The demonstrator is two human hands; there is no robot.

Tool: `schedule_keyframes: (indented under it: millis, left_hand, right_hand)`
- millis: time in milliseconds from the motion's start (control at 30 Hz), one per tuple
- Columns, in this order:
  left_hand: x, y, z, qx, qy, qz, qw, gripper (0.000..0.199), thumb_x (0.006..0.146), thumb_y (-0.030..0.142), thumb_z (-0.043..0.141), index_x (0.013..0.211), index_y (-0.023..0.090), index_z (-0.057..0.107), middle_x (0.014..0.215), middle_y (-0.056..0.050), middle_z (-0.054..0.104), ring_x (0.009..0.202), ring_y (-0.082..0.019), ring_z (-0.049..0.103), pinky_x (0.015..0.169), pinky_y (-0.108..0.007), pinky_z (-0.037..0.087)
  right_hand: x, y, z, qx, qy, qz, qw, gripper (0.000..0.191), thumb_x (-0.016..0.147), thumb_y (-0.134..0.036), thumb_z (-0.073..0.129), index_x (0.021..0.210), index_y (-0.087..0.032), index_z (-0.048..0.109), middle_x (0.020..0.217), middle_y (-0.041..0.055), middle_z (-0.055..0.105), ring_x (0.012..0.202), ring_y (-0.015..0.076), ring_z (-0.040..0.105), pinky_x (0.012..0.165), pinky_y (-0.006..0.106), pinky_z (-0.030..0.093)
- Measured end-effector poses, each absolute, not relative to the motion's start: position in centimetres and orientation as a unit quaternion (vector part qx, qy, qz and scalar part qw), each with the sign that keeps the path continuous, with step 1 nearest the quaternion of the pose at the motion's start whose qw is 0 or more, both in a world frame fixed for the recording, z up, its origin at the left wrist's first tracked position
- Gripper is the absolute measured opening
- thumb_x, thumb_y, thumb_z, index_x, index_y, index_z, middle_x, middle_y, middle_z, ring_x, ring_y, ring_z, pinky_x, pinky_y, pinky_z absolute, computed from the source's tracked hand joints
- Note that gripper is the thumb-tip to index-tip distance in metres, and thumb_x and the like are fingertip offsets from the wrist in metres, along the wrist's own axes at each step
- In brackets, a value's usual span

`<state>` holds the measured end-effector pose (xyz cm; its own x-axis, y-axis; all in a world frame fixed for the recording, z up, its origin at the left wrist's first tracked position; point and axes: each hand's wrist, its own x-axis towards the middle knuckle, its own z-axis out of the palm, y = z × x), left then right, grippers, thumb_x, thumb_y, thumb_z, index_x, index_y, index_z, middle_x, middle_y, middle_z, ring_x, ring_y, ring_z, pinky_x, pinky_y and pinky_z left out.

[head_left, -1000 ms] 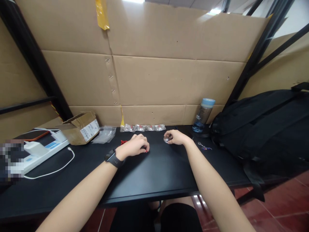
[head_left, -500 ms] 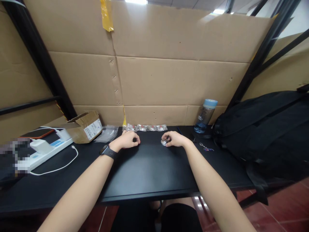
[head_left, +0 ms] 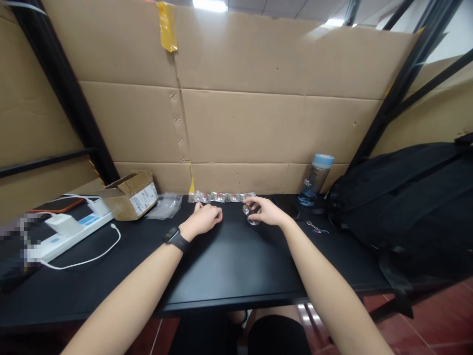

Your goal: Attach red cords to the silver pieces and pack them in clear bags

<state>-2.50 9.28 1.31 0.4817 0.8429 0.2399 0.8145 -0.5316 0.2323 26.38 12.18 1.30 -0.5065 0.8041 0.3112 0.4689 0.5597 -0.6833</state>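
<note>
Over the middle of the black table (head_left: 229,266), my right hand (head_left: 264,211) has its fingers closed on a small round shiny lid (head_left: 247,210). Just below that lid sits a small round clear container (head_left: 253,219), close to my fingertips. My left hand (head_left: 207,217), with a dark watch on its wrist, rests to the left with fingers curled in; what its fingertips hold, if anything, is hidden. Behind both hands, along the cardboard wall, lies a row of several wrapped round items (head_left: 218,197) with red marks.
At the left are an opened cardboard box (head_left: 127,197), clear plastic bags (head_left: 165,206), a white power strip (head_left: 74,234) and a white cable (head_left: 92,264). To the right stand a water bottle (head_left: 314,182), a keychain (head_left: 317,228) and a black backpack (head_left: 402,197).
My left hand has moved a little to the right. In my right hand, the round shiny piece now shows as two parts, the upper one tilted up and away from the lower.
</note>
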Motion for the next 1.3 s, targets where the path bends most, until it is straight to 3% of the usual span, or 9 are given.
schedule_keyframes:
  millis: [100, 300, 467, 600, 900, 1133, 1300]
  left_hand:
    - [-1.7, 8.8, 1.7, 0.850, 0.453, 0.251, 0.101, 0.011, 0.092, 0.028, 0.056, 0.090, 0.024, 0.066, 0.092, -0.001, 0.076, 0.091, -0.021, 0.068, 0.095, -0.038, 0.039]
    - [-0.8, 8.6, 2.7, 0.784, 0.411, 0.408, 0.221, 0.019, 0.085, 0.038, 0.069, 0.082, 0.020, 0.072, 0.091, -0.004, 0.078, 0.088, -0.022, 0.070, 0.087, -0.035, 0.050]
    - [-0.5, 8.8, 2.7, 0.753, 0.394, 0.450, 0.275, 0.020, 0.081, 0.037, 0.073, 0.091, 0.020, 0.079, 0.098, -0.006, 0.079, 0.095, -0.025, 0.072, 0.096, -0.040, 0.052]
    - [-0.1, 8.7, 2.5, 0.727, 0.388, 0.477, 0.304, 0.026, 0.080, 0.035, 0.075, 0.099, 0.019, 0.076, 0.101, -0.007, 0.079, 0.094, -0.024, 0.074, 0.093, -0.039, 0.056]
    - [-0.2, 8.7, 2.7, 0.741, 0.370, 0.502, 0.250, 0.018, 0.088, 0.036, 0.065, 0.092, 0.019, 0.072, 0.096, -0.005, 0.076, 0.093, -0.021, 0.069, 0.092, -0.035, 0.053]
    - [0.4, 9.1, 1.5, 0.751, 0.381, 0.506, 0.185, 0.016, 0.090, 0.035, 0.064, 0.089, 0.021, 0.071, 0.107, -0.007, 0.065, 0.110, -0.022, 0.061, 0.105, -0.037, 0.044]
    - [0.6, 9.0, 1.2, 0.741, 0.411, 0.505, 0.166, 0.014, 0.090, 0.033, 0.064, 0.090, 0.021, 0.072, 0.111, -0.007, 0.060, 0.112, -0.022, 0.059, 0.106, -0.037, 0.042]
  right_hand:
    - [24.9, 11.5, 1.3, -0.354, -0.802, 0.317, 0.363, 0.059, 0.070, -0.021, 0.079, 0.127, -0.025, 0.062, 0.120, 0.0084, 0.065, 0.096, 0.0192, 0.065, 0.071, 0.029, 0.056]
    - [22.3, 9.8, 2.2, -0.309, -0.757, 0.382, 0.431, 0.059, 0.071, -0.026, 0.081, 0.126, -0.028, 0.059, 0.125, 0.0087, 0.061, 0.099, 0.0207, 0.066, 0.076, 0.033, 0.058]
    - [21.5, 9.2, 2.4, -0.288, -0.729, 0.405, 0.471, 0.060, 0.072, -0.030, 0.082, 0.126, -0.029, 0.057, 0.126, 0.0086, 0.062, 0.100, 0.0211, 0.068, 0.084, 0.037, 0.058]
    - [20.9, 8.8, 2.5, -0.275, -0.729, 0.414, 0.471, 0.060, 0.070, -0.031, 0.083, 0.124, -0.028, 0.057, 0.127, 0.0089, 0.063, 0.103, 0.0223, 0.068, 0.085, 0.036, 0.058]
    - [20.2, 8.4, 2.4, -0.270, -0.719, 0.407, 0.494, 0.057, 0.071, -0.028, 0.083, 0.122, -0.028, 0.057, 0.126, 0.0078, 0.062, 0.104, 0.0210, 0.069, 0.082, 0.032, 0.057]
    - [20.0, 8.1, 2.6, -0.275, -0.718, 0.400, 0.499, 0.056, 0.071, -0.030, 0.083, 0.121, -0.027, 0.057, 0.126, 0.0082, 0.063, 0.103, 0.0212, 0.069, 0.081, 0.032, 0.058]
    - [19.9, 8.2, 2.4, -0.265, -0.728, 0.391, 0.497, 0.052, 0.072, -0.031, 0.083, 0.118, -0.025, 0.060, 0.127, 0.0087, 0.064, 0.104, 0.0215, 0.069, 0.080, 0.031, 0.057]
